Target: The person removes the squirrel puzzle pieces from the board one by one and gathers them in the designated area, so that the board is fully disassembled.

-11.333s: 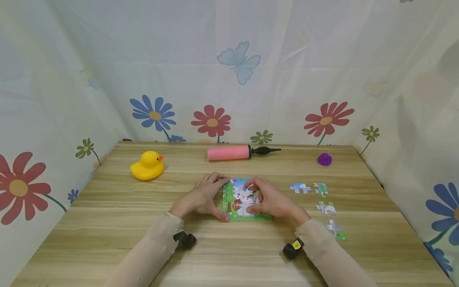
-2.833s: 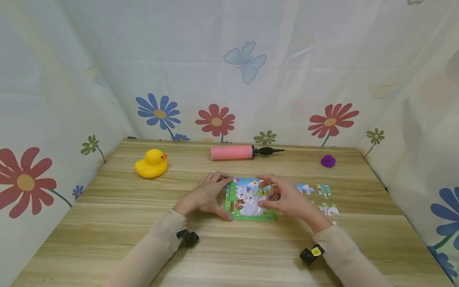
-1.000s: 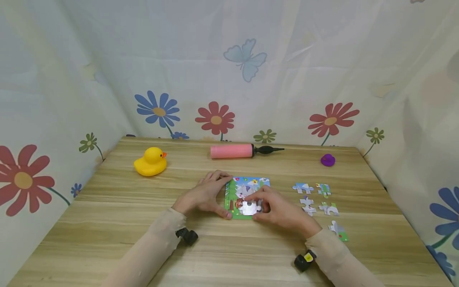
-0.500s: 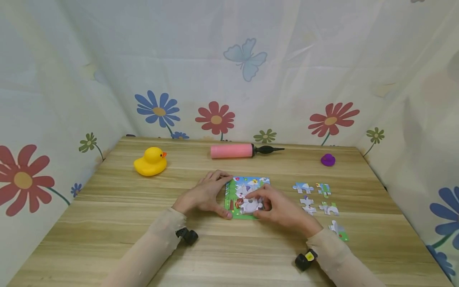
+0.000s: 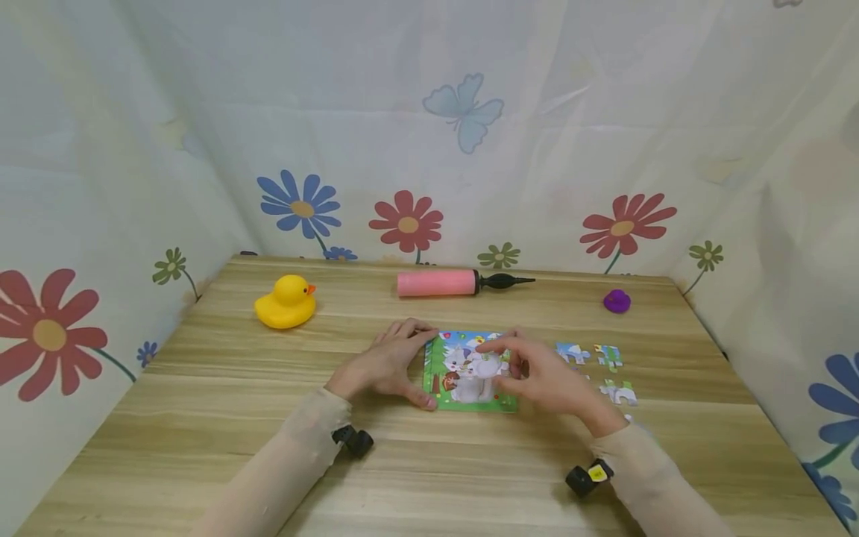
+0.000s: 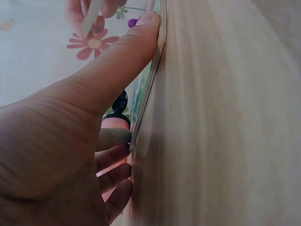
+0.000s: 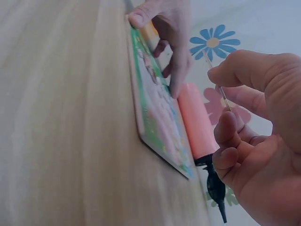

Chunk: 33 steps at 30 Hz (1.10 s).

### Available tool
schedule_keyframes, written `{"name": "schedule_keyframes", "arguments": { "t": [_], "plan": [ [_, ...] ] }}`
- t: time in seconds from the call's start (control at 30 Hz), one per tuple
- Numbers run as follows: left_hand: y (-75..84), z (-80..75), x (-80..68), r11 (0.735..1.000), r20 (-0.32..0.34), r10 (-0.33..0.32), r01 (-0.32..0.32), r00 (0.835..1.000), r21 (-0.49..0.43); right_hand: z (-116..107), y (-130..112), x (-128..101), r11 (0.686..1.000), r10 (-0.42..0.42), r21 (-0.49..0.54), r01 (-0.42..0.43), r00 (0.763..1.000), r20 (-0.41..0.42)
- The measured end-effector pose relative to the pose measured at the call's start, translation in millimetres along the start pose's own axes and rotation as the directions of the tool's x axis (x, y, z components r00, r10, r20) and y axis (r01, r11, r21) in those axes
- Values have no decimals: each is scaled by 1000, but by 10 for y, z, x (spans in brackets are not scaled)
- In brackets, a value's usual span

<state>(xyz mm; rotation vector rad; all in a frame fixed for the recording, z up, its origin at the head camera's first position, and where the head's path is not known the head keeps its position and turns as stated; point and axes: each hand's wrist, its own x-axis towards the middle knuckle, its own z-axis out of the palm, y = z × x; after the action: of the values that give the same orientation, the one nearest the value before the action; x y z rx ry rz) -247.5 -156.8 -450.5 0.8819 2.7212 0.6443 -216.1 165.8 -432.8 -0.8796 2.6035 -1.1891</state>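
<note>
The puzzle board [image 5: 463, 373] lies centre on the table [image 5: 201, 418]; duck [image 5: 286, 302] far left, pump [image 5: 439, 283] behind, loose pieces [image 5: 597, 365] right.

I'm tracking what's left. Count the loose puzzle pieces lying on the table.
3: a blue piece and a green piece side by side right of the puzzle board, a white piece nearer the person. The right hand pinches another puzzle piece and may hide more.

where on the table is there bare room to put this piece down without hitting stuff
Bare wood runs along the near table edge in front of both wrists, and between the yellow duck and the left hand. Crowded: right of the puzzle board, where loose pieces lie beside the right hand.
</note>
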Motion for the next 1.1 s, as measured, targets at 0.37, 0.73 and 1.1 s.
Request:
{"name": "schedule_keyframes", "arguments": {
  "t": [0.37, 0.73, 1.1],
  "plan": [
    [33, 1, 10, 1000, 9, -8, 8, 1000, 4, -412, -30, -223, 999, 1, -50, -6, 995, -99],
    [23, 2, -5, 1000, 5, -8, 8, 1000, 0, -764, 76, -543, 998, -45, -51, 36, 983, -178],
    [15, 12, -6, 1000, -3, 1, -1, 1000, 6, -910, 169, -775, 997, -51, -75, 36, 976, -212]
  ]
}}
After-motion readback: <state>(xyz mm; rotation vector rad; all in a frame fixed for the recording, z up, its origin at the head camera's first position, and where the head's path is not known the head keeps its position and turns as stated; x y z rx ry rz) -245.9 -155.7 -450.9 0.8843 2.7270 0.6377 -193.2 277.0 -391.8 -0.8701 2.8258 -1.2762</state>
